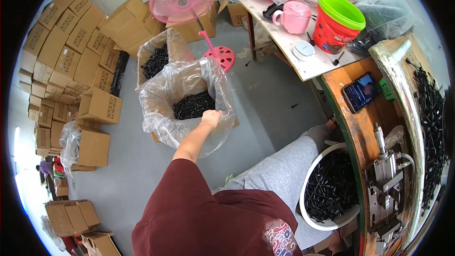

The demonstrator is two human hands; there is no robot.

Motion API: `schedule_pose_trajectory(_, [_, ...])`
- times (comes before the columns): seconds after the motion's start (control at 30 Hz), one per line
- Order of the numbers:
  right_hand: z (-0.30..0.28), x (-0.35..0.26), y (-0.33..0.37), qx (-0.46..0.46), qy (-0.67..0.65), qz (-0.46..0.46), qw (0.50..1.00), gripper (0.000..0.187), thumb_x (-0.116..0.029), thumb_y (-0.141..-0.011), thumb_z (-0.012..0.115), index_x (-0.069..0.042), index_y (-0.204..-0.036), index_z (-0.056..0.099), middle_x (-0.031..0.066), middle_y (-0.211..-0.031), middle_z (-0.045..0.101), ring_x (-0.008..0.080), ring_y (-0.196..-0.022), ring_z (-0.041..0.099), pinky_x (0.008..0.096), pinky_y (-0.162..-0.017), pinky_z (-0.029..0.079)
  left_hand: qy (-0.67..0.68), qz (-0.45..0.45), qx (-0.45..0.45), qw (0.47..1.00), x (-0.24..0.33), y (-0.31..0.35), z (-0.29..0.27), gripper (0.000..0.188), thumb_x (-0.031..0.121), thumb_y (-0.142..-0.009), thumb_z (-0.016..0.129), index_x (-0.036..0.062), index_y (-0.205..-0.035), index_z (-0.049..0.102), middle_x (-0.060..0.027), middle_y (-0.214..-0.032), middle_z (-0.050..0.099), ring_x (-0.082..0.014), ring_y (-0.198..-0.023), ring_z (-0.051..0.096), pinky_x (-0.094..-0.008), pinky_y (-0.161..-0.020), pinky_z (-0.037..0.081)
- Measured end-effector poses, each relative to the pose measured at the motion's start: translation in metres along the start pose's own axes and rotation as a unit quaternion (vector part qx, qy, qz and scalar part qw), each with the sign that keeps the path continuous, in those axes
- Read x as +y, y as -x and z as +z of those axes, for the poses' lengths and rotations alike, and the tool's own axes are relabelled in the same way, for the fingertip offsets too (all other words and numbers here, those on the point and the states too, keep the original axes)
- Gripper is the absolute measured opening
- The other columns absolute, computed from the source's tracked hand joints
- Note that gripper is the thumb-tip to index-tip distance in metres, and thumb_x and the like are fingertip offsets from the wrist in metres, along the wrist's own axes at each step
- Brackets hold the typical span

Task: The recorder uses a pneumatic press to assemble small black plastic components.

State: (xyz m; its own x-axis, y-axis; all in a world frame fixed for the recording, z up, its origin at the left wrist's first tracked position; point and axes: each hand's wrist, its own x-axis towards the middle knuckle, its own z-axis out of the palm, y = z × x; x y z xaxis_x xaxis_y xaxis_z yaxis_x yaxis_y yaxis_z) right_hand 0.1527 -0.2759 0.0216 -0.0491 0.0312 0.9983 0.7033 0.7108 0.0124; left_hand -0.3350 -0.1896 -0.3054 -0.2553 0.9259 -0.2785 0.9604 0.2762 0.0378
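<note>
My left hand [212, 118] is stretched out over the near right rim of a lined carton, its fingers curled into a fist. Whatever the fist holds, if anything, is hidden. Clear plastic lining [163, 125] hangs over the carton's sides, touching or close to the hand. Inside lies a heap of small black stemmed parts [193, 105]. My right hand does not show. By my leg, a white-rimmed round tub [306, 194] contains many similar black parts [332, 185].
Behind stands another carton of black parts [155, 62] and a pink fan [182, 2]. Stacked cartons [66, 42] line the left. The wooden workbench [339, 78] at right carries a phone [361, 92], a metal fixture [386, 180] and more black parts [429, 109]; a red-and-green bucket [335, 28] stands beyond.
</note>
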Motion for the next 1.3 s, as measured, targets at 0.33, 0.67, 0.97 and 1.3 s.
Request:
schedule_pose_trajectory(0.33, [-0.031, -0.006, -0.025, 0.096, 0.084, -0.020, 0.992, 0.046, -0.019, -0.090, 0.059, -0.003, -0.127, 0.035, 0.0102, -0.103, 0.043, 0.0205, -0.090, 0.050, 0.0288, -0.073, 0.046, -0.099, -0.008, -0.056, 0.994, 0.002, -0.006, -0.027, 0.020, 0.014, -0.092, 0.047, 0.0094, -0.097, 0.066, -0.0156, -0.099, 0.071, -0.0306, -0.096, 0.069, -0.0445, -0.079, 0.055])
schedule_pose_trajectory(0.67, [-0.029, -0.022, 0.006, -0.165, -0.013, 0.075, 0.983, 0.039, -0.001, -0.090, 0.054, 0.002, -0.124, 0.037, 0.0212, -0.092, 0.061, 0.0280, -0.068, 0.058, 0.0364, -0.056, 0.047, -0.054, -0.060, -0.115, 0.990, 0.025, -0.032, -0.006, 0.022, 0.009, -0.079, 0.064, 0.0039, -0.098, 0.073, -0.0166, -0.108, 0.070, -0.0306, -0.104, 0.068, -0.0407, -0.087, 0.056])
schedule_pose_trajectory(0.97, [-0.028, -0.032, -0.006, -0.311, -0.068, 0.232, 0.919, 0.042, 0.002, -0.092, 0.052, 0.000, -0.133, 0.041, 0.0212, -0.082, 0.068, 0.0292, -0.059, 0.061, 0.0380, -0.056, 0.047, -0.156, 0.153, -0.180, 0.959, 0.048, -0.012, -0.017, 0.020, 0.004, -0.076, 0.064, 0.0041, -0.094, 0.072, -0.0170, -0.104, 0.071, -0.0315, -0.100, 0.069, -0.0400, -0.085, 0.056])
schedule_pose_trajectory(1.3, [-0.042, -0.029, 0.018, -0.260, -0.062, 0.261, 0.928, 0.026, 0.005, -0.079, 0.061, -0.002, -0.104, 0.056, 0.0139, -0.080, 0.071, 0.0197, -0.056, 0.064, 0.0297, -0.052, 0.048, -0.166, 0.244, -0.196, 0.935, 0.101, 0.029, -0.021, 0.023, 0.014, -0.071, 0.071, 0.0040, -0.092, 0.073, -0.0168, -0.100, 0.071, -0.0318, -0.099, 0.068, -0.0406, -0.086, 0.056])
